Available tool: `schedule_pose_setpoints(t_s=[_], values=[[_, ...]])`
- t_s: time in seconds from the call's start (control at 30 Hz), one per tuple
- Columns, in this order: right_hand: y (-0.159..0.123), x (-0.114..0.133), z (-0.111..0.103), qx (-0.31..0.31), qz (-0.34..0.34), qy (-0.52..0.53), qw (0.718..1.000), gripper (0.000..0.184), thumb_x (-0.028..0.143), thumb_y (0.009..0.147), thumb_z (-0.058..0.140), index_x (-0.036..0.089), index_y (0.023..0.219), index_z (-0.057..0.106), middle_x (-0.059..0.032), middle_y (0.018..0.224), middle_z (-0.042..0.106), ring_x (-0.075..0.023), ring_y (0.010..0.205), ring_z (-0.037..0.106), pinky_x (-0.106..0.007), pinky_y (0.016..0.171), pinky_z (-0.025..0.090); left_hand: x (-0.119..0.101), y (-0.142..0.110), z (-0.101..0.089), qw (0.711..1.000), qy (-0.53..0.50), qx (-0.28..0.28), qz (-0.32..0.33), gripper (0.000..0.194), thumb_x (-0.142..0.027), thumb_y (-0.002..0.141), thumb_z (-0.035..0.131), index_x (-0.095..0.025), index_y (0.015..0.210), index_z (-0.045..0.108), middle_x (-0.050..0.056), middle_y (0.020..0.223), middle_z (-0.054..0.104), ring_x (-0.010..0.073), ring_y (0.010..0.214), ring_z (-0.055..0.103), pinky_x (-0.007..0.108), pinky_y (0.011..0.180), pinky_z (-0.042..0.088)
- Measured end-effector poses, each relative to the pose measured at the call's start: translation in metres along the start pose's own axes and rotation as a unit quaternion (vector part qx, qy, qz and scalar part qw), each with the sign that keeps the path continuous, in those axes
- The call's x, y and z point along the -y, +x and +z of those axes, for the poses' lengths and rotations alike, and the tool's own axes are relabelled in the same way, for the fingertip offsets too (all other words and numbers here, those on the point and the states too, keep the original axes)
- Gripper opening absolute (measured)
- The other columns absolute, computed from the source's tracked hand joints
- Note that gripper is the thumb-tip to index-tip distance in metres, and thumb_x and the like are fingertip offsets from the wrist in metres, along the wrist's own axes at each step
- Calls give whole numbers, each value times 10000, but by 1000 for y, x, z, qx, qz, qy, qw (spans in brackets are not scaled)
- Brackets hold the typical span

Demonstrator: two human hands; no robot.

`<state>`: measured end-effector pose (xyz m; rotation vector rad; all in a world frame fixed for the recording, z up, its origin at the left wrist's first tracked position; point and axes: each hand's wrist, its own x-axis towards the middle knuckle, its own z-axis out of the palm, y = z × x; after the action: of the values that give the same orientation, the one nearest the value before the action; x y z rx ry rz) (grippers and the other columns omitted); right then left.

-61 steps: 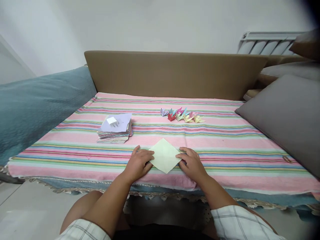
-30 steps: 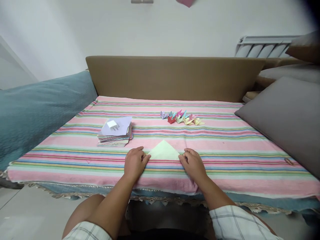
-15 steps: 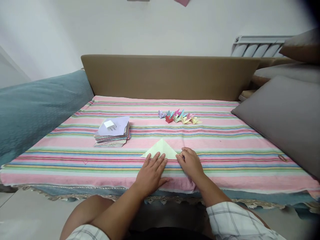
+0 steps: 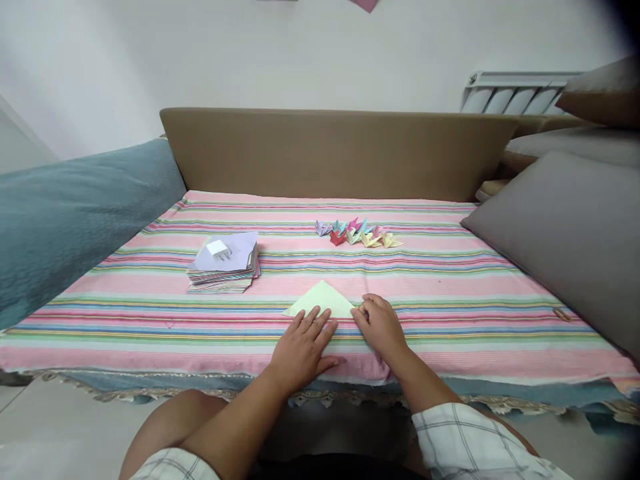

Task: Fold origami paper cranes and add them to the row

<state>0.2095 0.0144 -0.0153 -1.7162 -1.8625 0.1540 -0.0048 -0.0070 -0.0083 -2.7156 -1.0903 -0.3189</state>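
A pale green sheet of paper (image 4: 321, 298), folded into a triangle, lies on the striped cloth with its peak pointing away from me. My left hand (image 4: 305, 343) rests flat on its near edge, fingers spread. At the triangle's right corner, my right hand (image 4: 379, 325) has its fingers curled, with thumb and index finger pinching the paper. The left fingertips cover part of the lower edge.
Several small folded paper cranes (image 4: 355, 233) in mixed colours sit beyond the triangle. On the left is a stack of coloured paper (image 4: 225, 277) topped by a white plug adapter (image 4: 219, 249). Grey cushions (image 4: 565, 240) border the right; a small brown loop (image 4: 562, 315) lies near them.
Both hands stay almost in place on the paper. The triangle's peak sits slightly lower, and the centre crease seen earlier no longer shows clearly.
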Motion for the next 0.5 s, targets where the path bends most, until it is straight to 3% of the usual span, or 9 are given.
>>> schedule_pose_setpoints(t_s=[0.17, 0.3, 0.4, 0.5], values=[[0, -2, 3, -15, -9, 1, 1000, 205, 329, 829, 514, 201, 668, 525, -97, 1057, 601, -245, 1058, 513, -373, 870, 403, 0, 0, 1, 1000, -6, 6, -2, 663, -638, 838, 354, -233, 1363, 375, 62, 1448, 358, 281, 1335, 293, 453, 1072, 244], [-4, 2, 2, -65, -29, 5, 997, 145, 310, 822, 532, 187, 884, 575, -106, 1119, 590, -252, 1073, 510, -404, 898, 391, 0, 0, 0, 1000, -12, 11, -3, 662, -640, 840, 346, -233, 1361, 378, 59, 1443, 366, 285, 1329, 301, 459, 1071, 245], [-12, 14, 0, -87, -115, 9, 990, 213, 300, 862, 488, 179, 1019, 566, -106, 1157, 595, -237, 1107, 507, -444, 984, 320, 0, 1, -1, 1000, -19, 8, -4, 658, -636, 839, 358, -232, 1358, 385, 69, 1434, 381, 288, 1321, 315, 461, 1066, 250], [-22, 28, 2, -46, -217, 17, 975, 297, 272, 904, 421, 172, 1170, 508, -98, 1206, 594, -209, 1169, 489, -467, 1064, 222, 1, 1, -1, 1000, -30, 6, -3, 659, -620, 834, 393, -220, 1358, 386, 78, 1419, 401, 287, 1320, 315, 465, 1070, 246]])
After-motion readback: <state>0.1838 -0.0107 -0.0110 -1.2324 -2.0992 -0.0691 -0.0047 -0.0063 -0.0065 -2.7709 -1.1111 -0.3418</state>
